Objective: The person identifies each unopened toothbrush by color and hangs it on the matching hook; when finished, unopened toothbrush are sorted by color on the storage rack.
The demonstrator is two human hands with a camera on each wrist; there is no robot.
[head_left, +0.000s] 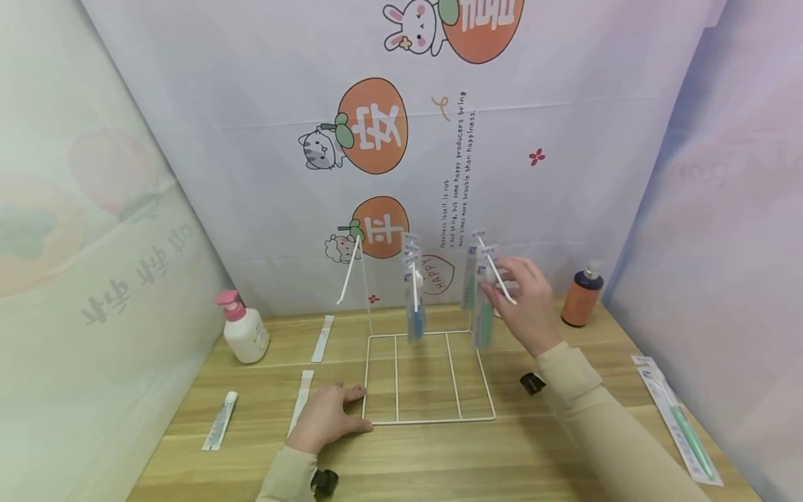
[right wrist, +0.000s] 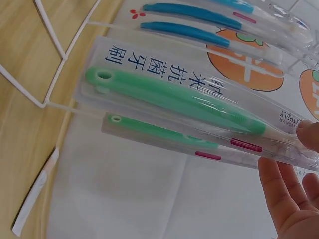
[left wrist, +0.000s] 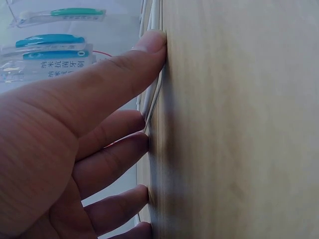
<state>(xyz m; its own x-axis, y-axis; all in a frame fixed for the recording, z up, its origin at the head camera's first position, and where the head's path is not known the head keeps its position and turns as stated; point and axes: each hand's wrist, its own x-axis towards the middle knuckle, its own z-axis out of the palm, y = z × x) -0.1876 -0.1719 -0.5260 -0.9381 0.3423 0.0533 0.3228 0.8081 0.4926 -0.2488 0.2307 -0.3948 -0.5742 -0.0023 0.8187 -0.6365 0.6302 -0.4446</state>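
My right hand (head_left: 522, 303) pinches a packaged toothbrush (right wrist: 174, 99) with a green handle near its head end, between thumb and fingers. The package hangs at a right-hand prong (head_left: 497, 270) of a white wire rack (head_left: 426, 422). Behind it hangs another green toothbrush pack (right wrist: 159, 130). Packs of blue toothbrushes (head_left: 414, 307) hang from the middle prong, while the left prong (head_left: 348, 272) is bare. My left hand (head_left: 329, 416) rests on the table at the rack's front left corner, its fairly straight thumb and fingers touching the base wire (left wrist: 155, 94).
At left stand a pink-topped pump bottle (head_left: 246, 331), a small tube (head_left: 220, 422) and two narrow white packets, one (head_left: 323, 339) behind the other. An orange-labelled bottle (head_left: 582, 296) stands back right. Another packaged green toothbrush (head_left: 680, 422) lies at right. Printed cloth (head_left: 282, 209) encloses the table.
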